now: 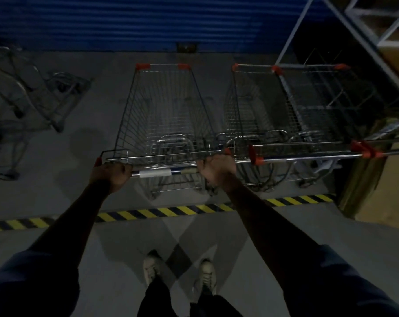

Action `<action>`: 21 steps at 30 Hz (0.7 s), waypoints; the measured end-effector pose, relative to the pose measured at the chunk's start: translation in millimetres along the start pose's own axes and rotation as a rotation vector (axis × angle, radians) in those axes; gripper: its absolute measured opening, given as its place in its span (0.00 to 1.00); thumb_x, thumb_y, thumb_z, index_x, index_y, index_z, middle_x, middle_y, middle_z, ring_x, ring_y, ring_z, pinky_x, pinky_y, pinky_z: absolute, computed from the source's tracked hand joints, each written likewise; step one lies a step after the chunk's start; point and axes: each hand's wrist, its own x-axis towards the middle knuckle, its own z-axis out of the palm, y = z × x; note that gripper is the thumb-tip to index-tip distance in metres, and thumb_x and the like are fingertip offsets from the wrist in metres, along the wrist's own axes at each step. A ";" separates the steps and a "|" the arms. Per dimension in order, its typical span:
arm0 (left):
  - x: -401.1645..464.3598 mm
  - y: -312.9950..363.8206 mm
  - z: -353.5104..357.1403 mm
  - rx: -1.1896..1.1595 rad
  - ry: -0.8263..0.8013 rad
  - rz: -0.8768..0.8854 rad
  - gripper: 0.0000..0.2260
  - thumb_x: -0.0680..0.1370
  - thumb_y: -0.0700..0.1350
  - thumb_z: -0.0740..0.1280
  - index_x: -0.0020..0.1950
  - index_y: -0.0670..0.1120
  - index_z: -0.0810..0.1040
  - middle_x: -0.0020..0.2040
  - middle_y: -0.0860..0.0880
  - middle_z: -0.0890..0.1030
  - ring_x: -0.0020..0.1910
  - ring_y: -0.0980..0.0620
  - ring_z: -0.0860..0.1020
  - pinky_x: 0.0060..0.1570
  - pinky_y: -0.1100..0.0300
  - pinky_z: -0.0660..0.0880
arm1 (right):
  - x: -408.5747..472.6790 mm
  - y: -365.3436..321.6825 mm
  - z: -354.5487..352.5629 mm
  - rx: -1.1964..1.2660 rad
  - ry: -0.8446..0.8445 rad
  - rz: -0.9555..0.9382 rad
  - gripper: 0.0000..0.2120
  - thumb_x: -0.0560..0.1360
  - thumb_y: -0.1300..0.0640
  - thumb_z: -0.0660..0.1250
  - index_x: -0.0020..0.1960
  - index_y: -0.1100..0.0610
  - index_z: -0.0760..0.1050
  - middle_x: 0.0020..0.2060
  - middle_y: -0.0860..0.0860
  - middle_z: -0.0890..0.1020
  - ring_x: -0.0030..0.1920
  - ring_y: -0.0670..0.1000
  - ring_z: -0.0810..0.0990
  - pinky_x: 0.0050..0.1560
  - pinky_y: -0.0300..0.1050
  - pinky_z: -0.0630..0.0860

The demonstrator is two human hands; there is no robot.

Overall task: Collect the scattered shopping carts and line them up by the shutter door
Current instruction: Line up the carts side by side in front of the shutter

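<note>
Shutter (125,21) blue, across top. Two carts (285,106) already parked side by side at right, noses toward shutter. Third cart (164,110) just left of them, nose near shutter, roughly in line. More carts (22,92) far left, askew, not yet collected. Left hand (113,173) and right hand (216,170) both wrapped round third cart's handle (155,173). Judgement: about halfway; left group remains.

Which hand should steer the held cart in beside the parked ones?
Right, probably. Both hands grip the cart handle, but the right hand sits on the end nearest the parked carts, so it can judge that gap; the left hand is on the far end.
</note>
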 end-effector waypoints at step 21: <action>-17.3 3.1 -26.3 -0.079 -0.188 -0.062 0.24 0.82 0.53 0.45 0.75 0.53 0.68 0.60 0.51 0.82 0.57 0.44 0.82 0.69 0.37 0.67 | -7.3 -11.7 5.7 0.041 0.014 0.099 0.37 0.76 0.41 0.32 0.59 0.52 0.78 0.50 0.52 0.85 0.52 0.57 0.83 0.68 0.57 0.67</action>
